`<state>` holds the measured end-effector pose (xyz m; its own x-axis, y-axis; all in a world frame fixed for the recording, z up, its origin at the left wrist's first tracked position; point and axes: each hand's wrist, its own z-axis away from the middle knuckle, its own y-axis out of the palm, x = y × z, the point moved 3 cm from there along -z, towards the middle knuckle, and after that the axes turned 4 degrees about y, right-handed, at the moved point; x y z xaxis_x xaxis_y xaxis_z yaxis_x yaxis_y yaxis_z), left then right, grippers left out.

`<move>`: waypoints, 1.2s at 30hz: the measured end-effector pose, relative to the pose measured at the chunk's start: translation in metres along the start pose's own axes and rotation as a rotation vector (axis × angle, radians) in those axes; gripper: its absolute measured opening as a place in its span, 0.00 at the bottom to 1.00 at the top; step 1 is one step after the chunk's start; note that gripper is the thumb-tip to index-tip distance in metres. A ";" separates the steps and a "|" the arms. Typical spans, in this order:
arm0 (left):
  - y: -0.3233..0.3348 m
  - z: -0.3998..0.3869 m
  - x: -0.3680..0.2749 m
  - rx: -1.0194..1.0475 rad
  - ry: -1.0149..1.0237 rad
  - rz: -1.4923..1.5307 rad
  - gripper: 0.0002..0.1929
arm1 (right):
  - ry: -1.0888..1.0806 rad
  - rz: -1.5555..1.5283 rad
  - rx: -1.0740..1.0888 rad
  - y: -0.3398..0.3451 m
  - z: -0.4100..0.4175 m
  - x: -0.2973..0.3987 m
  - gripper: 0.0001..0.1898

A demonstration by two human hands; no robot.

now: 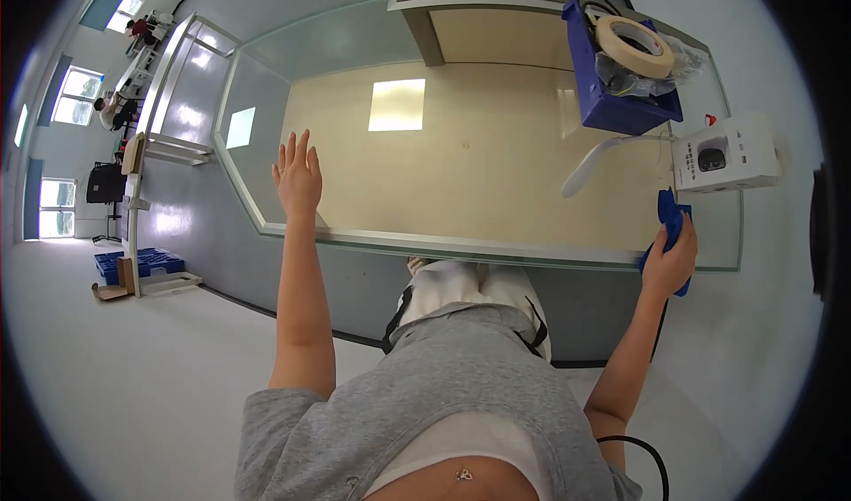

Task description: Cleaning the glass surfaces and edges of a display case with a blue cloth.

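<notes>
My right hand (670,264) grips a crumpled blue cloth (673,225) at the near right corner of a glass-topped table (492,162). Part of the cloth hangs below the hand. Out over the left part of the glass is my left hand (299,181), palm down with its fingers stretched and nothing in it. Whether it touches the glass I cannot tell. Beyond the cloth lie a white long-handled brush or scraper (592,162) and a white printed box (728,155) with a camera-like device pictured on it.
A blue plastic bin (592,89) at the far right holds a roll of masking tape (635,46), cables and clear plastic wrapping. A wall (751,315) borders the right side. To the left stand a white metal frame (156,102) and a blue plastic pallet (153,262). People sit in the distance.
</notes>
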<state>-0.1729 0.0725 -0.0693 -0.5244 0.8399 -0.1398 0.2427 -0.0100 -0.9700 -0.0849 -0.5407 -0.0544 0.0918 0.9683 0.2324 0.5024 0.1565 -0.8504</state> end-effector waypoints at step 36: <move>-0.017 0.032 0.142 -0.056 -0.158 0.692 0.31 | -0.892 -0.592 0.469 0.013 0.175 0.466 0.29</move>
<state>-0.2779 0.1746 -0.0793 -0.3459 0.5623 -0.7511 0.6020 -0.4810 -0.6373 -0.1857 -0.0536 -0.0394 -0.7802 0.4844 0.3958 -0.1198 0.5053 -0.8546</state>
